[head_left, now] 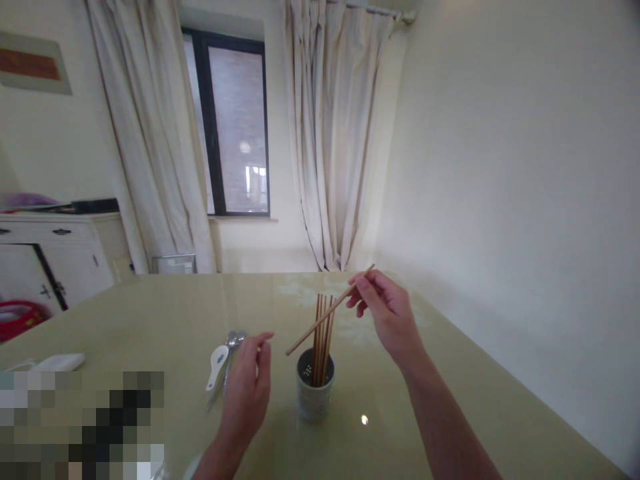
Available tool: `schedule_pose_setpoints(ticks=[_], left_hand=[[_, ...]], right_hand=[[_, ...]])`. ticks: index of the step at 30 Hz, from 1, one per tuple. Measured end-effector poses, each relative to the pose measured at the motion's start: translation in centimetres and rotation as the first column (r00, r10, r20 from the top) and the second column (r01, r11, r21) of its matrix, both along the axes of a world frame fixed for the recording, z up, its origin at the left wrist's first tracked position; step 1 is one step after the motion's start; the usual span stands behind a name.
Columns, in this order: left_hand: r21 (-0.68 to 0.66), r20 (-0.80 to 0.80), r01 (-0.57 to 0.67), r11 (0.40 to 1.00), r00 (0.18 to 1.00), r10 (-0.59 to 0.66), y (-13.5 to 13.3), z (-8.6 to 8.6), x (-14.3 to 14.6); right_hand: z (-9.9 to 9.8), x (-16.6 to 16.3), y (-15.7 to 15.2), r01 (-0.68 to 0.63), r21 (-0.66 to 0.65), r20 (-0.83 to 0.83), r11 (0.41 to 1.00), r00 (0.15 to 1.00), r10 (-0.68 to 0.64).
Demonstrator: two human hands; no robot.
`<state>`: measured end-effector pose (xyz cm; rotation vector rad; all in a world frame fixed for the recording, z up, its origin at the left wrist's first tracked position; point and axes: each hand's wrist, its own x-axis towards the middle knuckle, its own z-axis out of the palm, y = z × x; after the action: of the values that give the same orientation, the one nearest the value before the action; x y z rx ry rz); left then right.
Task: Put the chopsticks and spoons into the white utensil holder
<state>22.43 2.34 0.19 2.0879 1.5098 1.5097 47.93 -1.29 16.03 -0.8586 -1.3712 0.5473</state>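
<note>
In the head view my right hand (pixel 383 307) pinches a wooden chopstick (pixel 320 320) near its upper end. The chopstick slants down to the left, above a grey-green utensil holder (pixel 314 400) with holes in its base. Several more chopsticks (pixel 323 340) stand upright inside that holder. To the left of it, my left hand (pixel 250 370) hovers with its fingers partly spread and nothing visible in them. Just beyond the left hand lie a white ceramic spoon (pixel 217 365) with a blue mark and metal spoons (pixel 231 340), whose handles are partly hidden by the hand.
The glossy pale green table (pixel 165 320) reaches to a wall on the right. A white object (pixel 60 362) lies at its left side. Beyond stand a white cabinet (pixel 75 247) and a red basin (pixel 23 320). The lower left corner is pixelated.
</note>
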Motion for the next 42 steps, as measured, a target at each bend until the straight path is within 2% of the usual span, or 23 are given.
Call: schedule_pose_setpoints(ticks=[2, 5, 7, 9, 16, 24, 27, 31, 34, 38, 42], left_hand=[[-0.086, -0.226, -0.201, 0.976, 0.958, 0.177, 1.3, -0.1, -1.9], [-0.138, -0.600, -0.445, 0.885, 0.748, 0.282, 2.1, -0.5, -4.2], [-0.137, -0.709, -0.522, 0.842, 0.645, 0.285, 2.1, -0.7, -5.2], [-0.138, -0.735, -0.558, 0.818, 0.611, 0.293, 2.1, -1.1, -5.7], [-0.233, -0.717, -0.552, 0.801, 0.654, 0.242, 3.2, -2.3, -6.7], [-0.251, -0.698, -0.539, 0.804, 0.676, 0.236, 3.1, -2.1, -6.7], [-0.195, -0.680, -0.553, 0.810, 0.671, 0.295, 3.4, -2.3, -7.4], [-0.171, -0.703, -0.580, 0.796, 0.638, 0.314, 4.0, -3.1, -8.8], [-0.252, -0.684, -0.565, 0.786, 0.678, 0.269, 4.5, -3.6, -9.4], [-0.352, -0.606, -0.532, 0.770, 0.756, 0.245, 5.0, -4.0, -9.7], [-0.308, -0.538, -0.526, 0.792, 0.783, 0.311, 5.2, -3.7, -9.5]], right_hand=[[0.2, 1.1, 0.1, 0.068, 0.013, 0.008, 0.998, 0.998, -0.068], [0.2, 2.1, 0.3, 0.160, -0.025, 0.098, 0.987, 0.983, -0.157], [0.0, 2.3, 0.5, 0.201, -0.060, 0.186, 0.978, 0.965, -0.187], [-0.1, 2.3, 0.6, 0.222, -0.097, 0.267, 0.970, 0.945, -0.190], [-0.6, 1.7, 0.9, 0.248, -0.244, 0.526, 0.938, 0.846, -0.087], [-2.0, 0.7, 1.3, 0.291, -0.385, 0.671, 0.876, 0.739, 0.049], [-2.6, 0.4, 1.6, 0.307, -0.430, 0.698, 0.849, 0.709, 0.097], [-2.9, 0.6, 1.9, 0.356, -0.412, 0.729, 0.839, 0.681, 0.069], [-3.0, 0.8, 2.1, 0.369, -0.395, 0.737, 0.841, 0.674, 0.050], [-3.2, 0.7, 2.3, 0.346, -0.452, 0.725, 0.822, 0.680, 0.113], [-3.4, 0.2, 2.4, 0.348, -0.442, 0.722, 0.827, 0.685, 0.098]])
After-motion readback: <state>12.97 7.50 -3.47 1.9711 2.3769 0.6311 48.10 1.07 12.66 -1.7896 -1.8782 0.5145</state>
